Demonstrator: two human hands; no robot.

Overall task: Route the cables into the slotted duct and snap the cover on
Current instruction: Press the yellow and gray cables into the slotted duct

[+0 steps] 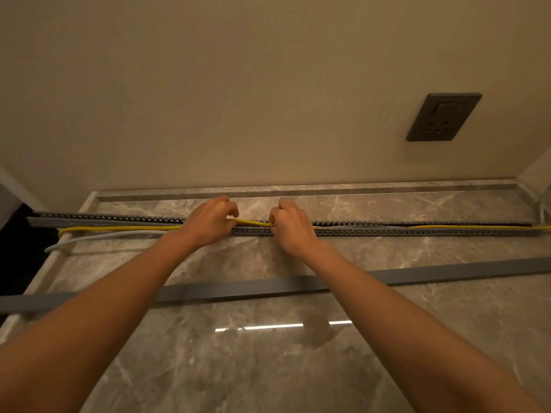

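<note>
Grey slotted duct (387, 232) lies lengthwise on a marble-pattern counter (268, 353), near the back wall.

- Yellow cable (119, 228) follows the duct from end to end. Along the duct's right half it sits down in the channel. Along the left half it runs by the duct's near edge, and I cannot tell whether it is in or out there.
- Pale grey cable (98, 237) leaves the duct's left half on the near side and curves off toward the counter's edge.
- Left hand (208, 223) and right hand (293, 226) are at the duct's middle, close together but apart. Both have their fingers curled and pinch the yellow cable, with a short raised stretch of it showing between them just above the slots.
- Cover (238, 289), a long flat grey strip, lies on the counter on the duct's near side. It is well apart from the duct, roughly parallel to it, and passes under both forearms.
- Dark wall socket (443, 117) is on the wall above the duct's right half.
</note>
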